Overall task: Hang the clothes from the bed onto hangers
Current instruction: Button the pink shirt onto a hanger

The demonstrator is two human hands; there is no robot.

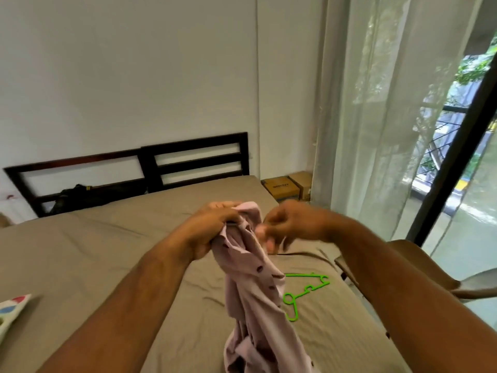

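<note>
Above the bed (107,251), mid-frame: one shirt (250,286), pale lilac, of thin, soft, creased woven cloth, with small dark buttons down the placket. It is held up bunched at the collar end, and its lower part trails down towards the sheet.

- Left hand (212,227): fingers curled tight round the gathered top of the shirt.
- Right hand (285,224): just beside the same edge, fingers curled and motion-blurred. Whether it pinches cloth cannot be told.
- Hanger (304,292): bright green plastic, slender, hooked, notched along the shoulder. It lies flat on the sheet just right of the hanging shirt, untouched.
- Bed cover: taupe, matte, lightly wrinkled.
- Headboard (188,157): dark wood, slatted.
- Also present: two cardboard boxes (287,185) by the far corner and a sheer curtain (376,103) at the window.

Step in hand, as judged: finding and opening the collar before the hanger goes in.

Advice:
- Shake the cloth loose and locate both shoulder seams.
- Keep one hand on the collar while the other fetches the hanger.
- Feed one arm of the hanger in through the neck, so the thin fabric does not snag on the notches.
</note>
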